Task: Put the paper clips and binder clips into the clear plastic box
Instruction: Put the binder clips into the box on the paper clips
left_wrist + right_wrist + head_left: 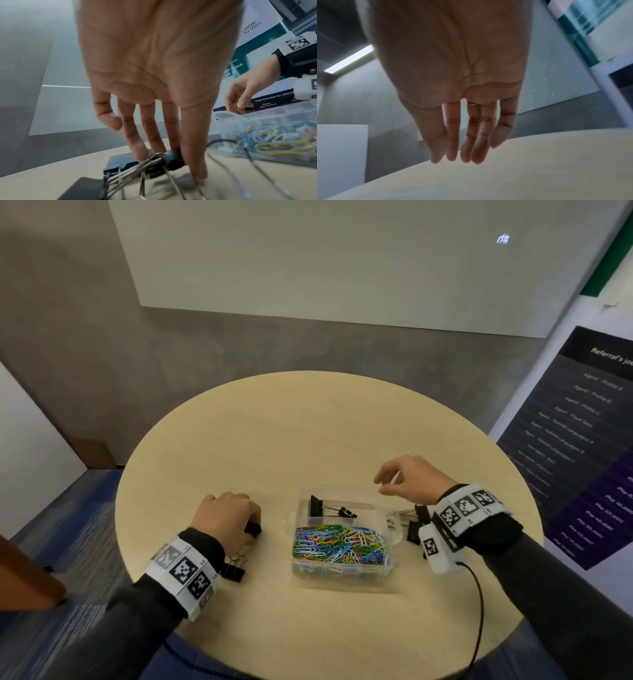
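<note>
A clear plastic box (390, 537) stands mid-table. Its front compartment is full of coloured paper clips (339, 546), and two black binder clips (317, 510) lie in the back one. Left of the box, my left hand (246, 534) pinches a small black binder clip (254, 529) on the table; the left wrist view shows thumb and fingers on that binder clip (173, 160). Another binder clip (234, 570) lies by my left wrist. My right hand (385, 486) hovers over the box's far right corner, fingers relaxed and empty (462, 155).
More black binder clips (419, 522) lie on the round wooden table (308, 422) just right of the box, partly under my right wrist. A cable (479, 611) trails from the right wrist camera over the table's near edge. A poster stand (582, 440) stands at the right.
</note>
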